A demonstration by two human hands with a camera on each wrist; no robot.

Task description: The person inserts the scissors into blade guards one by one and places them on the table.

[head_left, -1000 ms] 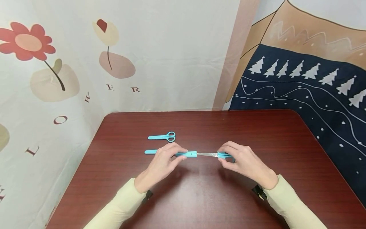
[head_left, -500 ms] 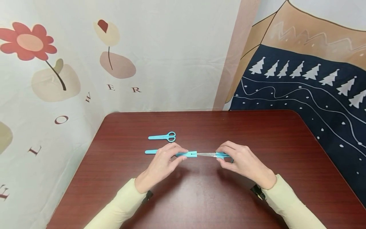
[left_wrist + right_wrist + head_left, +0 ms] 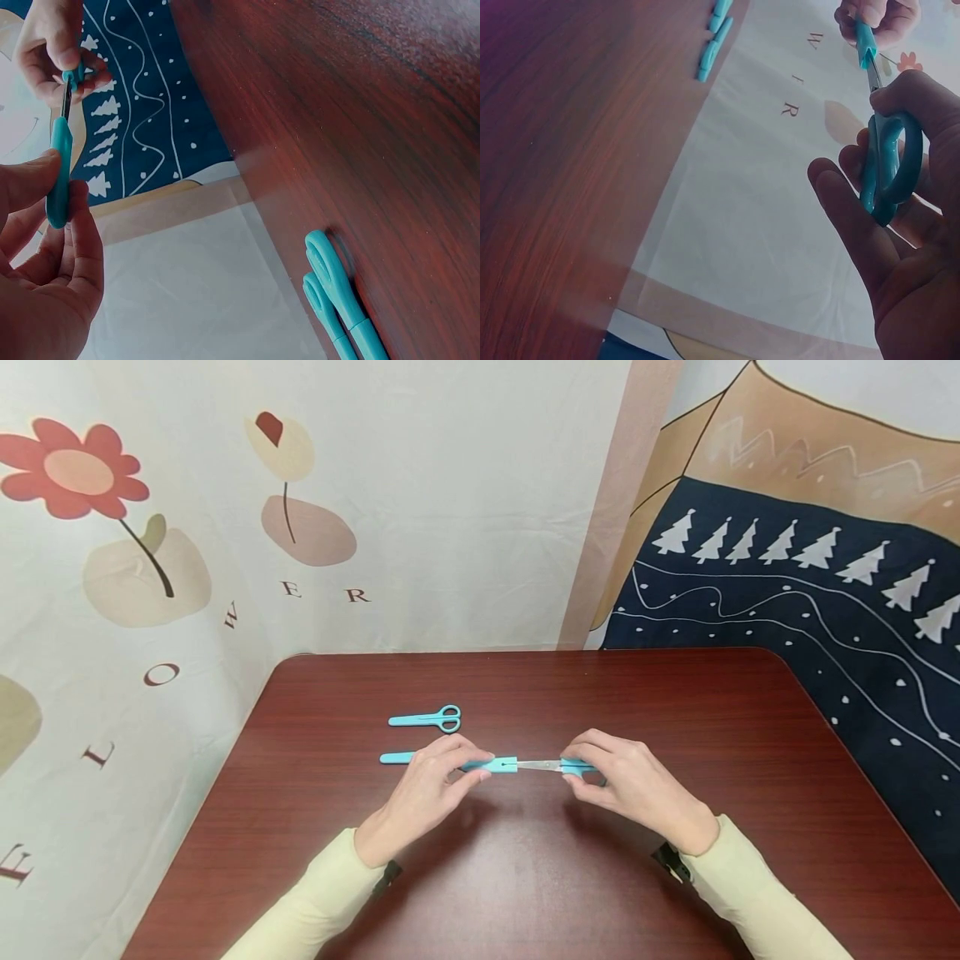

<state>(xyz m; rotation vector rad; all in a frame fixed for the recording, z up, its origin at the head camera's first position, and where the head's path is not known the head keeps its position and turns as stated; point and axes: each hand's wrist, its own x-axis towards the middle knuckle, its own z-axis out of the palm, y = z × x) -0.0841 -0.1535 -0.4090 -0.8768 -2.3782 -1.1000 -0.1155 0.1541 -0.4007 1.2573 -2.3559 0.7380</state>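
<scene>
My left hand [image 3: 429, 789] pinches a light-blue scissors cover [image 3: 504, 765] between thumb and fingers, above the table. Opposite it, my right hand [image 3: 633, 781] holds a pair of scissors [image 3: 576, 767] by its light-blue handles. The scissors' blades point left, and their tips are at or inside the cover's mouth, with much of the metal bare. From the right wrist view, the handle loops [image 3: 885, 165] lie between thumb and fingers. The left wrist view has the cover [image 3: 58, 172] in line with the blades.
Two more light-blue scissors lie on the dark red wooden table [image 3: 525, 693]: one pair [image 3: 426, 720] farther back, the other pair [image 3: 395, 758] partly hidden behind my left hand. Both have their blades covered. A printed cloth [image 3: 465, 527] hangs behind the table.
My right hand has moved slightly left with the scissors, so less bare blade shows between handles and cover. The left hand and its cover have stayed nearly still.
</scene>
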